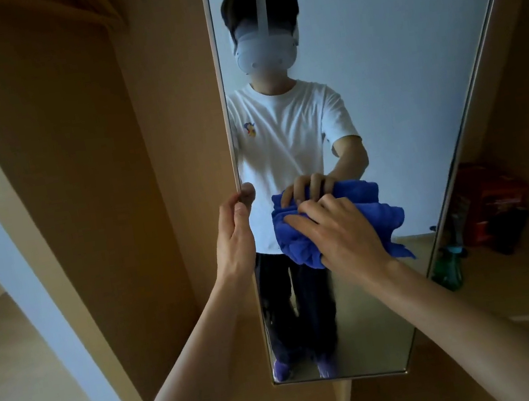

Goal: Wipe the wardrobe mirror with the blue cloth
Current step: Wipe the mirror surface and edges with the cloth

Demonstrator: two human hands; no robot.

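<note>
Now right hand presses bunched cloth flat on mirror, frame centre; left hand pinches mirror's left edge. Risks: thumb smudging glass, door swinging under hard push.

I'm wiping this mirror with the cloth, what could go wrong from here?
Your left hand grips the mirror's edge with its thumb on the glass, which may leave smudges. The right hand presses a bunched blue cloth, so wiping may streak or skip patches. Pushing hard could swing the door.
</note>
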